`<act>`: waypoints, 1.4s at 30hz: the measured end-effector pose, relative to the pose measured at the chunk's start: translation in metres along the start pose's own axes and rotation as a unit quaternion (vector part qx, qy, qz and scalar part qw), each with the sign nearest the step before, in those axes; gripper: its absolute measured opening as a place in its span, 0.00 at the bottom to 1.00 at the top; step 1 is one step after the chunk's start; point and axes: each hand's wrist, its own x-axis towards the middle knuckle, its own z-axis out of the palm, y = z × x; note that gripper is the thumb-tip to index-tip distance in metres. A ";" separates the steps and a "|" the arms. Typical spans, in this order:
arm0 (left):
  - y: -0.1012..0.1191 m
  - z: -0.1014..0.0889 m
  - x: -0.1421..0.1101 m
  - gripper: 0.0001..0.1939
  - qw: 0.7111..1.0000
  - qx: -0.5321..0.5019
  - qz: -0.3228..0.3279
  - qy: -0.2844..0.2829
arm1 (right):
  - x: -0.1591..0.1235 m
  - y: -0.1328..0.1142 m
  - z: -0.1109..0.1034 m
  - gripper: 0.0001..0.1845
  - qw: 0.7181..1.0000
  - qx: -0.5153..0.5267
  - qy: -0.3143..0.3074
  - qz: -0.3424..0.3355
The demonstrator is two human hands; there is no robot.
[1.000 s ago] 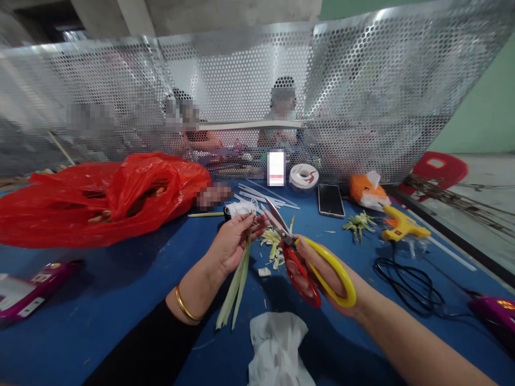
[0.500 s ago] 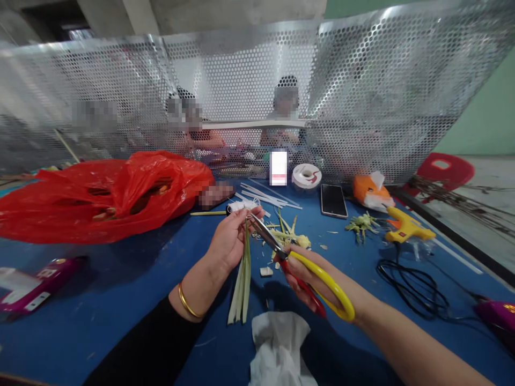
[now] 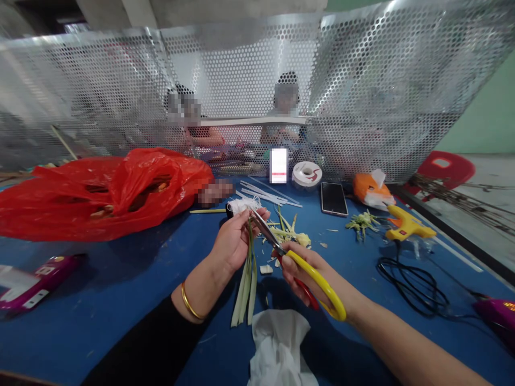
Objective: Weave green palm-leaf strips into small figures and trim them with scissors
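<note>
My left hand pinches the top of a small bunch of pale green leaf strips, which hang down over the blue table. In my right hand is a pair of scissors with one yellow and one red handle. The blades look nearly closed, and their tips reach my left fingertips at the top of the strips. A spool of white thread sits just behind my left fingers. Green and yellow plant scraps lie beneath and beyond the scissors.
A red plastic bag spreads over the left, with a purple device before it. White strips, a ribbon roll, a phone, an orange tissue pack and a yellow glue gun lie behind. White cloth is in front.
The open scissors have swung left to my left fingertips and their blades have closed together. The leaf strips now hang straighter down. More scraps lie on the table behind the scissors.
</note>
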 end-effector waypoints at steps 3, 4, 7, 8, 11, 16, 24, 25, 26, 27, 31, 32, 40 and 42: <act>0.000 0.001 -0.001 0.08 1.000 -0.001 0.001 0.005 | 0.000 -0.001 0.002 0.29 1.000 0.001 0.000 -0.004; 0.000 0.002 -0.001 0.08 1.000 -0.001 0.002 0.007 | 0.000 -0.001 0.003 0.29 1.000 -0.001 0.001 -0.004; 0.000 0.003 -0.001 0.09 1.000 -0.006 0.002 0.012 | 0.000 -0.002 0.005 0.29 1.000 -0.005 0.009 0.004; 0.000 0.003 -0.001 0.09 1.000 -0.008 0.002 0.013 | 0.000 -0.002 0.005 0.30 1.000 -0.005 0.013 0.006; 0.001 0.005 -0.002 0.10 1.000 -0.011 -0.002 0.019 | 0.000 -0.003 0.005 0.33 1.000 -0.005 0.023 0.015; 0.002 0.007 -0.004 0.11 1.000 -0.012 -0.004 0.025 | 0.000 -0.002 0.004 0.32 0.999 -0.001 0.018 0.028; 0.001 0.005 -0.003 0.11 0.999 -0.024 -0.013 0.025 | 0.000 -0.004 0.005 0.29 0.999 -0.009 0.028 0.030; 0.001 0.005 -0.003 0.11 0.999 -0.022 -0.013 0.025 | -0.001 -0.004 0.006 0.29 0.999 -0.012 0.030 0.029; 0.001 0.005 -0.002 0.11 0.999 -0.021 -0.013 0.025 | -0.001 -0.005 0.006 0.29 0.999 -0.015 0.033 0.026; 0.001 0.005 -0.002 0.11 0.999 -0.019 -0.014 0.023 | -0.002 -0.006 0.006 0.29 0.999 -0.017 0.036 0.022; 0.001 0.003 -0.001 0.12 0.999 -0.023 -0.026 0.017 | -0.004 -0.008 0.009 0.31 0.999 -0.013 0.037 0.007; 0.001 0.002 0.000 0.12 0.999 -0.026 -0.027 0.017 | -0.003 -0.008 0.009 0.30 0.999 -0.007 0.039 0.001; -0.001 -0.002 -0.001 0.05 0.998 0.044 -0.036 -0.015 | 0.012 -0.002 -0.035 0.22 0.904 -0.338 0.255 -0.062; -0.001 -0.002 -0.004 0.05 0.997 0.068 -0.034 -0.017 | 0.016 -0.001 -0.052 0.21 0.801 -0.519 0.298 0.013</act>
